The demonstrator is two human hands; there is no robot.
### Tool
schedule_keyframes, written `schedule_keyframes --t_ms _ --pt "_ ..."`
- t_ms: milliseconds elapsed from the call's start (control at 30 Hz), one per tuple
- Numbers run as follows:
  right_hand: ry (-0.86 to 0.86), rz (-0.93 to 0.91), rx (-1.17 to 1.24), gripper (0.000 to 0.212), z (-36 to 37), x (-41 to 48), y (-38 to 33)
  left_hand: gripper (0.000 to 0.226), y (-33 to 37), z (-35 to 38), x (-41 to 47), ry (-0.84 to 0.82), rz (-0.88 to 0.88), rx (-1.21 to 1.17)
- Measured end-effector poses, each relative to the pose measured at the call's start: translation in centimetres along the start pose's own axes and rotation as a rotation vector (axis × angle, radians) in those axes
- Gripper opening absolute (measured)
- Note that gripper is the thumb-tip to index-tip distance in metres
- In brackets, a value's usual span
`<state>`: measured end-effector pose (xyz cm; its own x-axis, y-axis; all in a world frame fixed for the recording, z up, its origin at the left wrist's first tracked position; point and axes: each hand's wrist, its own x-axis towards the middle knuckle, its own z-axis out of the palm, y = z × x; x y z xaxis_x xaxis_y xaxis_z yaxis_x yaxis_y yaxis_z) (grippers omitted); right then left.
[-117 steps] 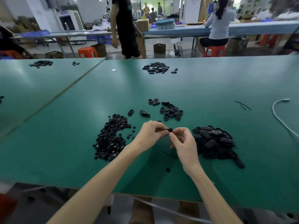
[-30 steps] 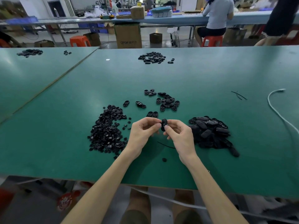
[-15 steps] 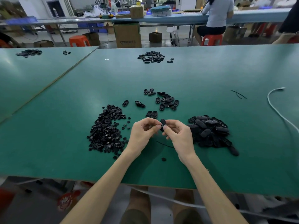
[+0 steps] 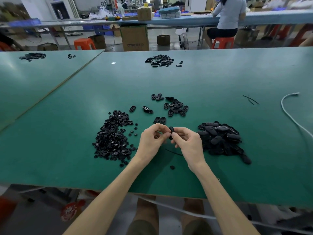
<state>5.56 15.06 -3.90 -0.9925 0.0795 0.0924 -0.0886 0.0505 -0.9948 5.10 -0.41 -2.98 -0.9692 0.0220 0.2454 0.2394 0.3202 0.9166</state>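
Note:
Just above the green table [image 4: 67,160], my left hand [image 4: 153,139] and my right hand [image 4: 188,143] meet and pinch one small black oval plastic piece [image 4: 171,131] between their fingertips. Left of my hands lies a heap of small round black parts [image 4: 112,138]. A heap of larger black oval shells [image 4: 220,138] lies to the right. Beyond my hands sits a loose group of oval pieces [image 4: 176,106], with two more [image 4: 160,119] just past my fingers.
One black part [image 4: 172,167] and a thin black strip [image 4: 172,152] lie under my wrists. A white cable [image 4: 288,114] curves at the right. Another pile [image 4: 160,61] sits far across the table. A person sits on an orange stool [image 4: 222,42] behind.
Since 3.9 s ago, two oval pieces have appeared just beyond my fingers and the person standing behind has left. Over the last second my hands have stayed together on the piece.

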Motion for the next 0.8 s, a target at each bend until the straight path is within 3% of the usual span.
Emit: schedule_keyframes --t_ms 800 --pt "-0.017 0.003 0.008 0.017 0.05 -0.23 -0.28 0.006 0.17 -0.06 -0.13 -0.001 -0.009 0.003"
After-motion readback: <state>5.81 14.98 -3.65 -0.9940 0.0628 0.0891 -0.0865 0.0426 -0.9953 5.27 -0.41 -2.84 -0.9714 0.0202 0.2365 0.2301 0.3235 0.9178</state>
